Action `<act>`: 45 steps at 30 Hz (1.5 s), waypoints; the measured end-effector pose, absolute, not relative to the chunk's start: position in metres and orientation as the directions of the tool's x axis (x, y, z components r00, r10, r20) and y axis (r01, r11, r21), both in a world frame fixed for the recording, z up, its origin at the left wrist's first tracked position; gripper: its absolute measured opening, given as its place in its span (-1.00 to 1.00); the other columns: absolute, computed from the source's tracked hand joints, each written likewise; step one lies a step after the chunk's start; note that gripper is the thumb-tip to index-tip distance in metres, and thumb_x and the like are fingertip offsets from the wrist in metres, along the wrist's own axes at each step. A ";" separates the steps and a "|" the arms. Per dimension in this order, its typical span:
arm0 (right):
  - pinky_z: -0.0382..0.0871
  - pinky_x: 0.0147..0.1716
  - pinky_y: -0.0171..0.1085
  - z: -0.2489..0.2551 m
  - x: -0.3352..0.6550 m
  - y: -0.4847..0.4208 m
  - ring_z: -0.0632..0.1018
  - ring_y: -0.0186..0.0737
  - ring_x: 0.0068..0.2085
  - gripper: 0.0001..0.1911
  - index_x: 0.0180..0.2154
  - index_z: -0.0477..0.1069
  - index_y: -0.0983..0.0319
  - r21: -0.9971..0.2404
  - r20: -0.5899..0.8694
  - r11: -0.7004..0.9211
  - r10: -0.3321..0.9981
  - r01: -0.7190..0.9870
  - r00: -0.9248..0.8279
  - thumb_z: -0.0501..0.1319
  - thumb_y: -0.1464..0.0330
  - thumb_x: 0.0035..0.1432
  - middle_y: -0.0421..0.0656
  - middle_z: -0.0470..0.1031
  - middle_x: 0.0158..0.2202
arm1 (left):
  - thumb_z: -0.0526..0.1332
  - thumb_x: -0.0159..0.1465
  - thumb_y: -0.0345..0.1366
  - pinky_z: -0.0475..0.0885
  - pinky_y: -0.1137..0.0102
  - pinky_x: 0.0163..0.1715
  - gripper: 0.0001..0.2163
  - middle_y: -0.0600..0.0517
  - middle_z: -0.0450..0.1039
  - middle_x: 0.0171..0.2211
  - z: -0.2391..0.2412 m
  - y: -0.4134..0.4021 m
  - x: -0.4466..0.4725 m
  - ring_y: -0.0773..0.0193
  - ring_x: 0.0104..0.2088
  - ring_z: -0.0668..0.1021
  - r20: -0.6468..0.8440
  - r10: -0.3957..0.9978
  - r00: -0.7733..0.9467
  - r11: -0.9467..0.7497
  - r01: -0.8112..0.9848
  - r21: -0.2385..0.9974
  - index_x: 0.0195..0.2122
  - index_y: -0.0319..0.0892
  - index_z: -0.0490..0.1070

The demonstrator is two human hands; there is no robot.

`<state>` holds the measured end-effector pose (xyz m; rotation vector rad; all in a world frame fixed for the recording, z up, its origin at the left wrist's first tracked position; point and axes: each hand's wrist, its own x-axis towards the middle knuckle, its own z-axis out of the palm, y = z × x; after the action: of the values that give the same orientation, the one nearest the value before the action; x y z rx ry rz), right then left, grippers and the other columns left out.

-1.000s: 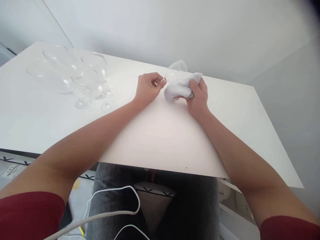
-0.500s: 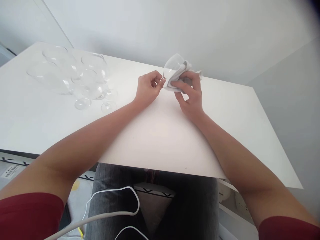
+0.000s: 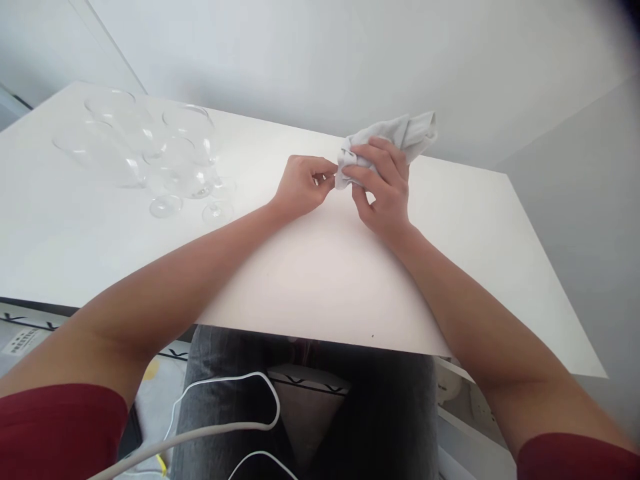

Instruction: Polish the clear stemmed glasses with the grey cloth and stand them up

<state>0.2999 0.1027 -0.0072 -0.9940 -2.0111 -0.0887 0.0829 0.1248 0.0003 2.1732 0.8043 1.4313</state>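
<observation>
My right hand [image 3: 383, 187] is closed on a light grey-white cloth [image 3: 395, 133], which is bunched above the far part of the table. Its loose end sticks up to the right. Just left of it, my left hand [image 3: 305, 183] has thumb and fingertips pinched together against the cloth's edge, on the glass. The glass, seen clear in the earlier frame, is now covered by cloth and fingers. Farther left, several clear stemmed wine glasses [image 3: 177, 170] stand close together on the table.
The white table [image 3: 295, 280] has its back edge near a pale wall [image 3: 300, 60]. A round glass foot [image 3: 166, 207] is the nearest part of the glass group. Below the front edge are my legs and a looped white cable [image 3: 240, 427].
The cloth has spread over the glass bowl and now extends up to the right. My left hand has moved slightly right and turned, knuckles up. The standing glasses have not moved.
</observation>
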 end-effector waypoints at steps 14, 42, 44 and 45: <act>0.59 0.11 0.11 0.004 0.303 0.090 0.65 0.03 0.05 -0.54 -0.01 0.59 -0.01 -0.633 0.692 0.660 0.717 0.405 -0.088 0.11 -0.13 0.48 -0.12 0.65 -0.02 | 0.33 0.40 -0.11 0.49 0.26 -0.30 -0.79 0.02 0.67 -0.36 -0.004 0.123 0.082 0.20 -0.39 0.63 0.635 0.660 0.402 -0.751 0.330 0.572 -0.27 -0.08 0.69; 0.14 0.59 0.16 -0.004 0.297 0.095 -0.05 -0.08 0.67 -0.25 0.60 -0.17 -0.29 -0.695 0.568 0.622 0.783 0.361 -0.254 -0.14 -0.21 0.51 -0.45 -0.12 0.67 | 0.34 0.42 0.16 0.42 0.31 -0.55 -0.58 0.00 0.59 -0.45 0.001 0.130 0.078 0.27 -0.51 0.54 0.506 0.851 0.139 -0.524 0.174 0.834 -0.34 -0.08 0.44; -0.05 0.65 0.14 0.000 0.296 0.092 -0.18 -0.10 0.68 -0.31 0.57 -0.07 -0.33 -0.646 0.597 0.656 0.753 0.391 -0.277 -0.14 -0.18 0.52 -0.58 -0.22 0.67 | 0.32 0.43 0.18 0.41 0.32 -0.56 -0.57 0.00 0.59 -0.45 -0.001 0.131 0.079 0.29 -0.54 0.52 0.503 0.851 0.148 -0.523 0.172 0.835 -0.35 -0.08 0.42; -0.12 0.67 0.12 0.003 0.295 0.090 -0.22 -0.10 0.68 -0.34 0.56 0.00 -0.35 -0.623 0.605 0.671 0.739 0.402 -0.296 -0.12 -0.15 0.53 -0.66 -0.29 0.66 | 0.31 0.44 0.19 0.41 0.32 -0.56 -0.56 0.00 0.59 -0.46 -0.001 0.132 0.079 0.29 -0.54 0.52 0.505 0.850 0.151 -0.526 0.172 0.833 -0.34 -0.08 0.41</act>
<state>0.2949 0.0898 0.0032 -0.8909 -1.9242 0.4405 0.0788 0.1317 -0.0014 1.8163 0.9754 1.4113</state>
